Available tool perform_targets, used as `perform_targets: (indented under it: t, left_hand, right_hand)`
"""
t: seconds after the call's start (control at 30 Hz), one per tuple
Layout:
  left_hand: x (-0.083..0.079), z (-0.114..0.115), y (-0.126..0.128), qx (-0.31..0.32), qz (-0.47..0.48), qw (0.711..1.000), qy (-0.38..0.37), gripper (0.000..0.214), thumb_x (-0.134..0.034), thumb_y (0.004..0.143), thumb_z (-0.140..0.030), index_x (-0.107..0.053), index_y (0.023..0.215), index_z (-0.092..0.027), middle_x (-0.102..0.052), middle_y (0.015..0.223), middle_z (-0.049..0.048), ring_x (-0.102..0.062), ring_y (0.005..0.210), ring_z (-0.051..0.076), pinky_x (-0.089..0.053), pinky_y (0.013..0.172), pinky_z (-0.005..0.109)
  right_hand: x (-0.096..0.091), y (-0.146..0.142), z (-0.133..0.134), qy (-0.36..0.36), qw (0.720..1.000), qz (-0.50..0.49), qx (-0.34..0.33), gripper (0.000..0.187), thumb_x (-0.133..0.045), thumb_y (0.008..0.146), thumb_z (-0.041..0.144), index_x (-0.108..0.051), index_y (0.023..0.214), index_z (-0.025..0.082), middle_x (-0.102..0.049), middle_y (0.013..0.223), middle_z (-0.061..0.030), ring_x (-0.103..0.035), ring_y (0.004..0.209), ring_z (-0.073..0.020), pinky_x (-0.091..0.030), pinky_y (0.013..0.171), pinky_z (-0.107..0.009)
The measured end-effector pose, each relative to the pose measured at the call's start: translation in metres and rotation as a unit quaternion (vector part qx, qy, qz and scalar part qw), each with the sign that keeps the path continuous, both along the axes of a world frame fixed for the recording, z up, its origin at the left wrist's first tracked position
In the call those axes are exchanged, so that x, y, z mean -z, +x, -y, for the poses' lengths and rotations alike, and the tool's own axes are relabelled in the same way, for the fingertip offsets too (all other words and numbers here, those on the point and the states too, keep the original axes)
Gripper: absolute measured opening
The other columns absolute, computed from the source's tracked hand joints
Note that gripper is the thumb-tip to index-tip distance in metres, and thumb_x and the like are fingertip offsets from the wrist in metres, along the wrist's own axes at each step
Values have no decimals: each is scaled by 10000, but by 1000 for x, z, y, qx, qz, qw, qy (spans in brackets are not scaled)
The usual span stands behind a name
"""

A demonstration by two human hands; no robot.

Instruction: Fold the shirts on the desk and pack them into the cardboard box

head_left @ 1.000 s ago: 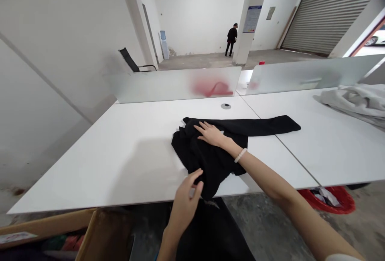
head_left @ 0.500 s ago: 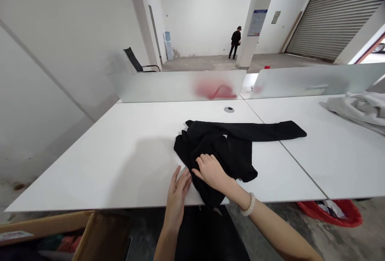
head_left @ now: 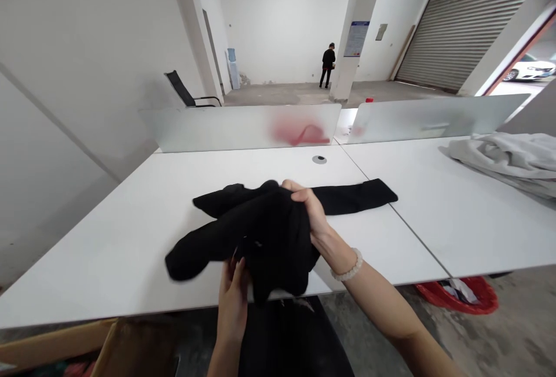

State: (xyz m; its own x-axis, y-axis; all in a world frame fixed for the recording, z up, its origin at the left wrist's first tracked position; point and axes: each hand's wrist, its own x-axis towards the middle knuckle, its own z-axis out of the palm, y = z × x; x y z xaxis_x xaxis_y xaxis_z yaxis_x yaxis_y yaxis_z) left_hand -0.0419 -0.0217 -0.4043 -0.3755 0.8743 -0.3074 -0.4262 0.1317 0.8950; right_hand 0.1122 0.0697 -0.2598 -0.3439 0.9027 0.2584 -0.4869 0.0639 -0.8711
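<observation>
A black long-sleeved garment (head_left: pixel 278 232) lies bunched over the front middle of the white table (head_left: pixel 121 238). My right hand (head_left: pixel 310 209) grips its upper right side, the thumb on top of a gathered fold, and holds that part raised. At the lower left edge my left hand (head_left: pixel 234 281) is closed on the fabric, its fingertips partly hidden by the cloth. One flat sleeve-like length stretches right across the table seam. Two more parts stick out to the left, the nearer one hanging over the tabletop. A beaded bracelet (head_left: pixel 350 267) circles my right wrist.
Frosted dividers (head_left: pixel 243 128) edge the table's far side. Pale grey cloth (head_left: pixel 512 157) is heaped at far right. Below the front edge are a cardboard box (head_left: pixel 65 339) at left and a red-lined bin (head_left: pixel 482 299) at right. A person (head_left: pixel 328 65) stands far back.
Both hands have taken hold of the garment. My right hand has lifted a gathered part up and away from me, and parts of the garment now reach further left. The view has turned slightly right.
</observation>
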Motion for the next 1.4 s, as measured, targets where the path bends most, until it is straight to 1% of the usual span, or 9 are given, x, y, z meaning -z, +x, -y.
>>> perform_targets:
  t: [0.17,0.33,0.47,0.67,0.83,0.93,1.07,1.2,1.4]
  left_hand:
    - [-13,5,-11,-11,-74,997,27,567,-712,710,-404,-566,1243,-276,-605,1283,50,-494,1263,299,-467,1008,395]
    - [-18,2,-32,35,-119,992,38,616,-637,792,-439,-427,1351,-290,-610,1251,67,-523,1240,229,-385,1073,401]
    - [-10,-7,-58,39,-283,956,61,569,-624,769,-469,-486,1267,-230,-643,1163,94,-563,1177,253,-430,1013,427]
    - [-44,-53,-70,34,-587,802,103,375,-436,874,-461,-592,1122,-228,-575,1275,104,-512,1200,293,-506,831,401]
    - [-34,-105,-90,38,-712,698,58,600,-449,870,-455,-400,1355,-105,-504,1340,200,-505,1200,326,-448,925,458]
    - [-19,-117,-114,136,-735,665,-2,441,-395,886,-366,-523,1236,-131,-655,1059,132,-628,914,269,-487,746,371]
    - [-26,-112,-145,126,-753,646,4,356,-321,900,-343,-635,967,-188,-653,1029,103,-622,848,247,-449,702,339]
    - [-36,-106,-151,79,-690,718,-41,379,-384,867,-452,-591,1077,-213,-661,994,83,-626,827,234,-437,691,320]
    - [-23,-113,-101,206,-552,806,-52,546,-547,747,-576,-582,1092,-153,-668,746,52,-624,641,219,-456,611,317]
  right_hand:
    - [-12,25,-37,15,981,46,187,138,-421,737,316,-357,659,222,-368,615,35,-390,572,-118,-391,582,-242]
    - [48,92,-87,-23,946,160,280,86,-586,697,271,-553,736,201,-547,692,16,-504,683,-141,-434,687,-276]
    - [85,134,-85,7,914,264,306,265,-506,701,214,-626,936,185,-650,886,-36,-604,854,-181,-469,855,-366]
    - [80,138,-58,276,803,506,151,597,-424,682,96,-551,1245,250,-477,1408,-45,-372,1344,-235,-258,1124,-488]
    - [111,127,-55,268,739,612,83,555,-533,762,206,-470,1313,213,-469,1409,-117,-332,1364,-318,-248,1086,-590]
    - [117,132,-56,250,743,598,166,275,-442,786,148,-589,1017,177,-654,1071,-112,-576,1081,-274,-391,986,-493]
    - [80,151,-52,184,793,515,269,224,-394,733,117,-565,853,198,-633,778,-24,-595,747,-194,-464,754,-345]
    - [34,161,-40,133,872,336,331,150,-459,703,148,-556,800,207,-575,698,30,-548,682,-147,-432,659,-262]
    - [21,138,-22,61,928,201,308,76,-581,707,222,-511,732,208,-469,600,65,-406,526,-87,-344,504,-202]
